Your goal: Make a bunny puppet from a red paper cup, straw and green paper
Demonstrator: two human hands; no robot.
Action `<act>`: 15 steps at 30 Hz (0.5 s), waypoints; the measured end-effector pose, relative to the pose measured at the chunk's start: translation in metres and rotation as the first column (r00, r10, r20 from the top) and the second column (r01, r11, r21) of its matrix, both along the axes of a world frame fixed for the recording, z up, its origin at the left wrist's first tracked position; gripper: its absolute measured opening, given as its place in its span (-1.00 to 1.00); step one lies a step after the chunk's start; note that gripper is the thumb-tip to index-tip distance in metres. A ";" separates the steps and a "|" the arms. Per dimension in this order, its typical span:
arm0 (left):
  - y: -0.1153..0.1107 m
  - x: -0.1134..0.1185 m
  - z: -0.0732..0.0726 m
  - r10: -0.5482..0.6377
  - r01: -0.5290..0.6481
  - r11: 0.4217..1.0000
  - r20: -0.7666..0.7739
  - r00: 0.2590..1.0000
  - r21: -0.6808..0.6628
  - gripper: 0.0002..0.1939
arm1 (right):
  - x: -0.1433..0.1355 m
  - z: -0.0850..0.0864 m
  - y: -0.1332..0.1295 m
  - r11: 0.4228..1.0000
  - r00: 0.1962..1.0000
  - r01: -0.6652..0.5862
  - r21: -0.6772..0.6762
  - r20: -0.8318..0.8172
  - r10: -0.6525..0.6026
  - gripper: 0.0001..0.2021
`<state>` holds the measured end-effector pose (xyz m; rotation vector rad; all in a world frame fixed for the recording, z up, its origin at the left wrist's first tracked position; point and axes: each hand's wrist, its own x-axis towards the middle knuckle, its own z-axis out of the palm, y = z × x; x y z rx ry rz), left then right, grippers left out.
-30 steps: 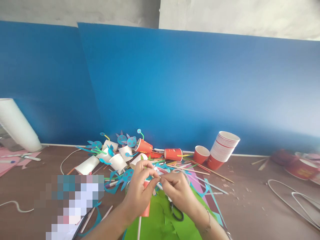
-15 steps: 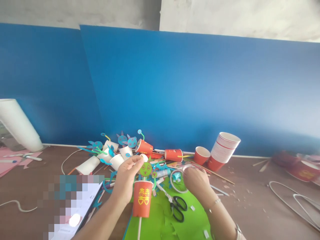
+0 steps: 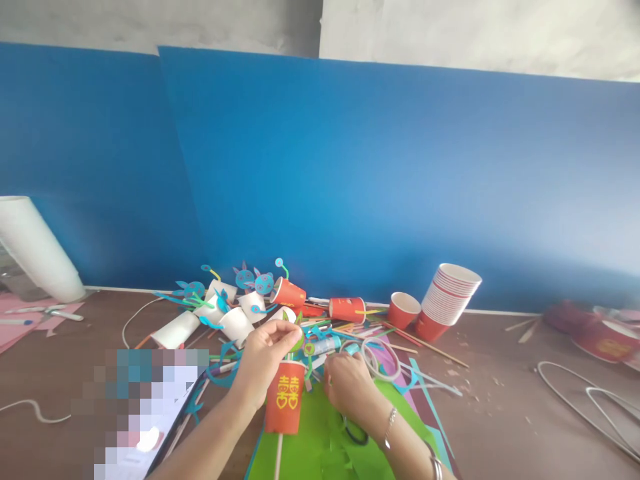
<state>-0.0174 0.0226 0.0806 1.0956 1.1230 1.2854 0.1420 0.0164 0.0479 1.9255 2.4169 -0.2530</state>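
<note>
My left hand (image 3: 267,353) pinches a green paper animal face (image 3: 297,343), its ears sticking up past the fingers. The face stands above a red paper cup (image 3: 285,399) with yellow characters, and a thin stick (image 3: 279,457) comes out below the cup. A small round green piece (image 3: 309,349) on a bent straw is beside it. My right hand (image 3: 353,387) is closed, its fingers curled above the green paper (image 3: 310,453). It covers most of the black-handled scissors (image 3: 356,437); what its fingertips hold, if anything, is hidden. A white ring (image 3: 381,359), perhaps a tape roll, lies just beyond it.
White cups (image 3: 175,331) with blue paper animals lie behind my left hand. Red cups (image 3: 347,310) and a tall cup stack (image 3: 445,300) are along the blue wall (image 3: 370,173). A phone (image 3: 165,407) is at left, a white cable (image 3: 580,407) at right.
My right hand has moved left and over the scissors. The white ring now lies farther right, and pink and blue sheets show beside the green paper. My left hand covers more of the green face.
</note>
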 end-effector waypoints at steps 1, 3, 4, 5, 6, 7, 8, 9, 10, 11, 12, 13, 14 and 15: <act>0.000 0.001 -0.001 -0.005 0.005 1.000 -0.003 1.000 0.004 -0.75 | 0.000 0.000 0.000 1.000 1.000 -0.001 0.002 0.002 0.001 -0.82; -0.001 0.001 -0.002 -0.012 0.012 1.000 -0.023 1.000 0.019 -0.76 | 0.000 0.001 0.000 1.000 1.000 -0.003 0.007 0.001 0.003 -0.82; -0.001 0.002 -0.002 -0.014 0.015 0.999 -0.038 0.999 0.030 -0.77 | 0.000 0.002 0.000 1.000 1.000 -0.003 0.010 -0.002 0.003 -0.82; -0.002 0.002 -0.002 -0.013 0.015 0.999 -0.050 0.999 0.041 -0.77 | 0.000 0.003 0.001 1.000 1.000 -0.003 0.013 -0.008 0.003 -0.81; -0.002 0.002 -0.002 -0.015 0.017 0.999 -0.055 0.998 0.047 -0.77 | 0.000 0.004 0.001 1.000 1.000 -0.001 0.016 -0.015 0.002 -0.80; -0.003 0.002 -0.002 -0.022 0.025 0.999 -0.049 0.999 0.046 -0.75 | 0.001 0.005 0.002 1.000 1.000 0.001 0.017 -0.015 0.000 -0.79; -0.004 0.003 -0.002 -0.037 0.038 0.999 -0.033 0.999 0.036 -0.69 | 0.003 0.006 0.003 1.000 1.000 0.013 0.023 -0.027 -0.012 -0.78; -0.004 0.003 -0.002 -0.058 0.058 0.998 -0.006 0.998 0.015 -0.59 | 0.005 0.007 0.005 0.999 0.997 0.037 0.028 -0.066 -0.035 -0.77; -0.005 0.004 -0.002 -0.086 0.087 0.996 0.027 0.996 -0.013 -0.47 | 0.007 0.008 0.006 0.997 0.987 0.071 0.031 -0.144 -0.066 -0.77; -0.006 0.005 -0.002 -0.119 0.122 0.992 0.061 0.991 -0.043 -0.38 | 0.010 0.009 0.008 0.994 0.960 0.109 0.025 -0.261 -0.099 -0.78; -0.007 0.006 -0.002 -0.151 0.157 0.985 0.090 0.984 -0.069 -0.33 | 0.013 0.011 0.009 0.989 0.906 0.146 0.012 -0.404 -0.129 -0.80; -0.007 0.007 -0.003 -0.178 0.188 0.978 0.112 0.978 -0.088 -0.32 | 0.015 0.013 0.010 0.985 0.823 0.173 -0.010 -0.548 -0.150 -0.81; -0.008 0.008 -0.004 -0.200 0.213 0.972 0.126 0.972 -0.099 -0.33 | 0.017 0.014 0.010 0.982 0.726 0.183 -0.035 -0.669 -0.160 -0.81; -0.008 0.009 -0.005 -0.216 0.230 0.968 0.133 0.967 -0.102 -0.34 | 0.018 0.017 0.010 0.983 0.640 0.176 -0.053 -0.753 -0.155 -0.81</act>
